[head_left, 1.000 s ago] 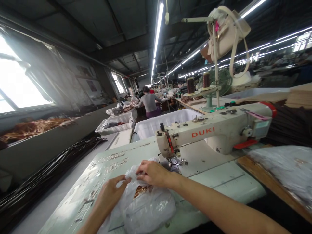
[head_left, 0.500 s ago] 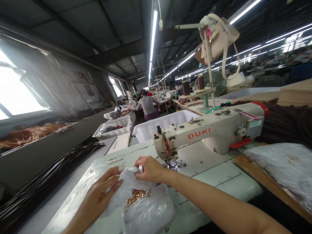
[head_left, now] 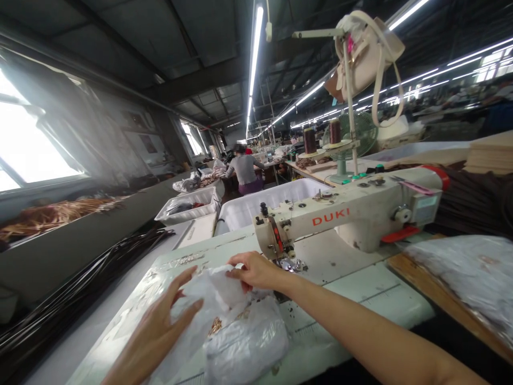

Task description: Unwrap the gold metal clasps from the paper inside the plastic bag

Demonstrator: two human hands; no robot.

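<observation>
A crumpled clear plastic bag lies on the pale green sewing table in front of me, with small gold metal pieces showing inside. My right hand pinches the bag's upper edge, just left of the needle of the white DUKI sewing machine. My left hand lies with fingers spread against the bag's left side.
White bins stand behind the table, and a person sits at a far station. Black straps pile at the left. A beige handbag hangs on the thread stand. A plastic-wrapped bundle lies at right.
My left hand has slid down and left along the bag with its fingers spread wider. The right hand has lifted the bag's edge slightly, and fewer of the gold pieces show.
</observation>
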